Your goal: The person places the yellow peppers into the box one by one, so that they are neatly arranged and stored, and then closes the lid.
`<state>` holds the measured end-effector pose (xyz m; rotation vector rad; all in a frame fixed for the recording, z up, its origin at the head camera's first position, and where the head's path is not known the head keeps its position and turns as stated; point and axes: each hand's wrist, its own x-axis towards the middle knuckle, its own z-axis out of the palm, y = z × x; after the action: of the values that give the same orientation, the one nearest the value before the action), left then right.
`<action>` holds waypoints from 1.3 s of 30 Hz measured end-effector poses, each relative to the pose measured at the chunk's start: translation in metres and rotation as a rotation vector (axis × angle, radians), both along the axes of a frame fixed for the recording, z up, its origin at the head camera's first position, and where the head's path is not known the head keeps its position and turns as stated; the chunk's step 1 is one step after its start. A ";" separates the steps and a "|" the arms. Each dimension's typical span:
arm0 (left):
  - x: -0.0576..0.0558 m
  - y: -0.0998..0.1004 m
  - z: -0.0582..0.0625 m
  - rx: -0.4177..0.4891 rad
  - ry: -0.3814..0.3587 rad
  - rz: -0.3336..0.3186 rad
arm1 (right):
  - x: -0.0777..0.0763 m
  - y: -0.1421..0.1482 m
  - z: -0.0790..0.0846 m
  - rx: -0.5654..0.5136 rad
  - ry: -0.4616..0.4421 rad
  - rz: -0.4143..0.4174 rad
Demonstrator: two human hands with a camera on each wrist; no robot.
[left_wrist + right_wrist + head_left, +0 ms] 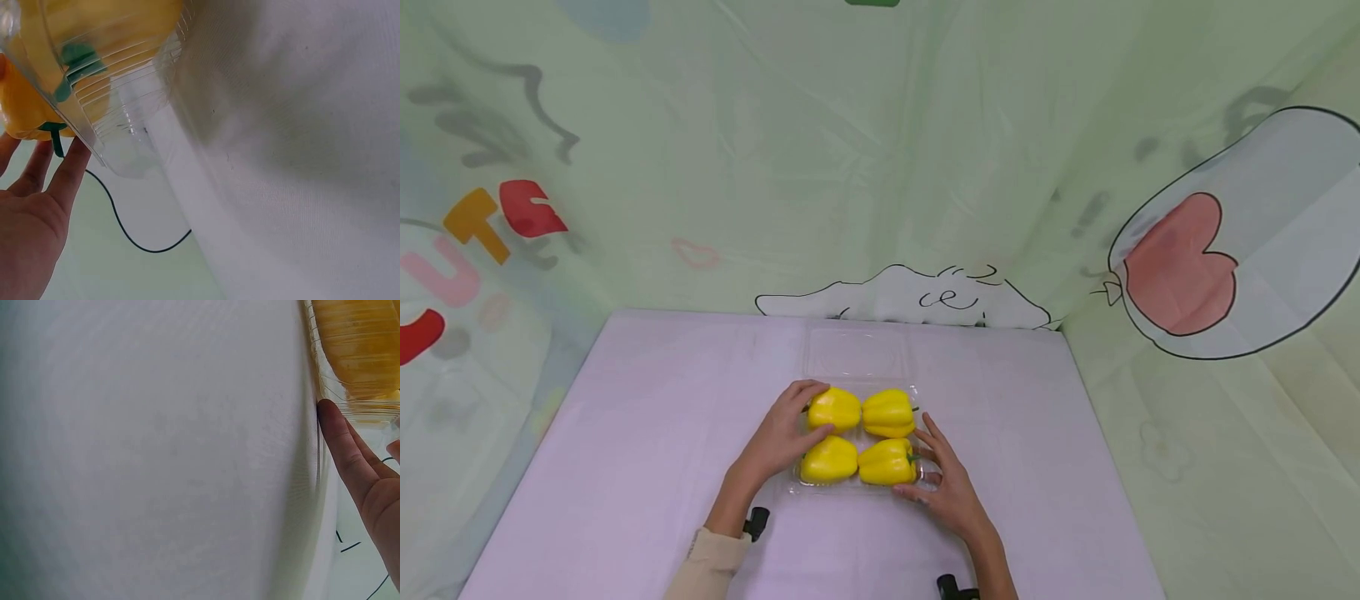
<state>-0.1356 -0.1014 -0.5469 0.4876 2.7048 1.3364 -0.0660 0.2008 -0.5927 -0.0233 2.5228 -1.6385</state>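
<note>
Several yellow bell peppers lie in two rows inside a clear plastic clamshell box [797, 490], whose lid [856, 354] is folded back flat behind it. My left hand [782, 437] grips the back-left bell pepper [837, 409], fingers at its far side and thumb at its near side. Below that thumb sits the front-left bell pepper [829, 461]. At the box's right side, my right hand [953, 492] has its fingers spread, beside the front-right bell pepper [886, 462]. In the right wrist view, a straight finger [350, 450] touches the box's lower edge. The back-right bell pepper [887, 413] has its stem pointing right.
A pale lilac cloth covers the table [1030, 467]. Behind and at both sides hangs a light green printed curtain [865, 167] that meets the table's back edge. Dark wrist camera mounts [758, 522] sit beside both forearms.
</note>
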 end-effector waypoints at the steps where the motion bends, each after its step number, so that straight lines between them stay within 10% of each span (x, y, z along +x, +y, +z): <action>1: 0.000 0.000 0.000 -0.004 -0.001 0.000 | 0.000 0.000 0.000 -0.001 0.002 0.000; 39: 0.003 0.004 0.025 -0.268 0.067 -0.048 | -0.001 0.000 0.002 -0.026 -0.030 -0.008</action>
<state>-0.1322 -0.0972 -0.5220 0.5735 2.8465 0.9417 -0.0667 0.2008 -0.5910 0.0090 2.4829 -1.6615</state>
